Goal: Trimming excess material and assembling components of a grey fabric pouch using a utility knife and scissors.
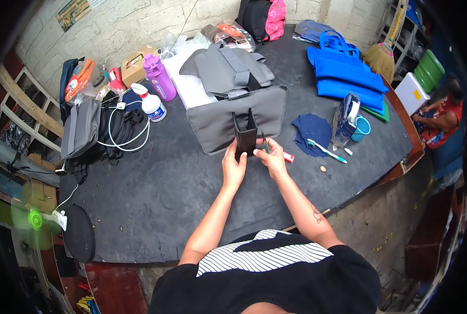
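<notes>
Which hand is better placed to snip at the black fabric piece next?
Right hand: it seems to hold the small snips beside the black fabric piece. The left hand grips that piece's lower edge.

Left hand (234, 166) and right hand (271, 158) grip black fabric piece (245, 137) on dark table (155, 193); grey bag (228, 118) behind.

Whitewashed block wall (134, 21) is running behind the dark counter (155, 199), well beyond the grips. Wooden shelving (18, 110) is standing far to their left. Bare concrete floor (385, 230) is showing to their lower right. Even light is filling the room.
</notes>
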